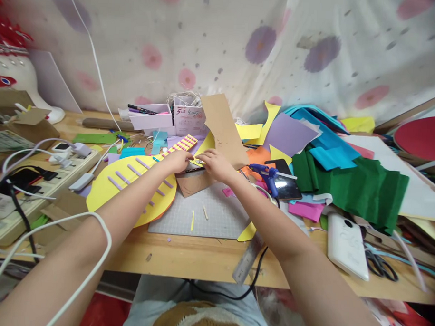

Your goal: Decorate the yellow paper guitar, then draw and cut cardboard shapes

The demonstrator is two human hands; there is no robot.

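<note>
My left hand [177,161] and my right hand [217,166] meet over the middle of the table with fingers bent inward and close together. Between the fingertips lies a small yellow piece [197,161]; what exactly each hand pinches is too small to tell. Behind them stands a tan cardboard strip [224,127], and a brown cardboard piece [192,183] lies below. Under my left forearm rests a yellow guitar-shaped cutout [106,183] with purple strips; its checkered neck [184,144] reaches toward my left hand.
A grey cutting mat [180,214] carries small scraps. Right of it are a blue glue gun [269,176], a ruler [248,261], dark green crepe paper [362,187], a white power bank [347,246] and scissors [381,266]. A power strip [70,177] with cables fills the left side.
</note>
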